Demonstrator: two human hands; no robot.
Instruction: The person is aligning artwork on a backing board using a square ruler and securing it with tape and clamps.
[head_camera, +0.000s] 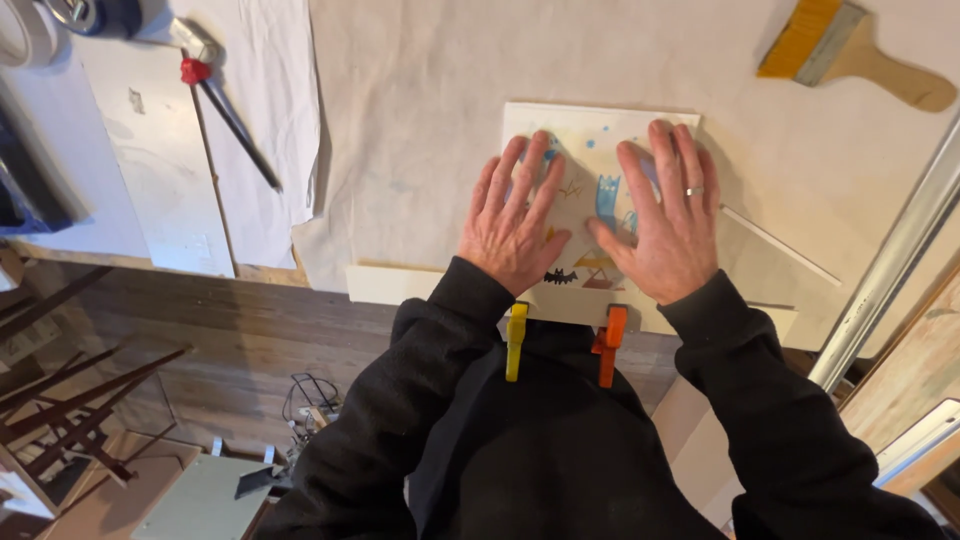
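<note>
While both palms lie flat with fingers spread, my left hand (515, 222) and right hand (668, 222) press the painted sheet (590, 190) at table centre; yellow clip (516, 340) and orange clip (609, 344) sit at six o'clock, brush (850, 52) at two o'clock.

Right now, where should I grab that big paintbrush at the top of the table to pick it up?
Take the paintbrush by its bare wooden handle, the rounded end pointing right, coming from the right side. The handle is narrow and lies flat on the white cloth with open space around it, while the yellow bristles and metal band sit at the left. The right hand is nearer.
</note>
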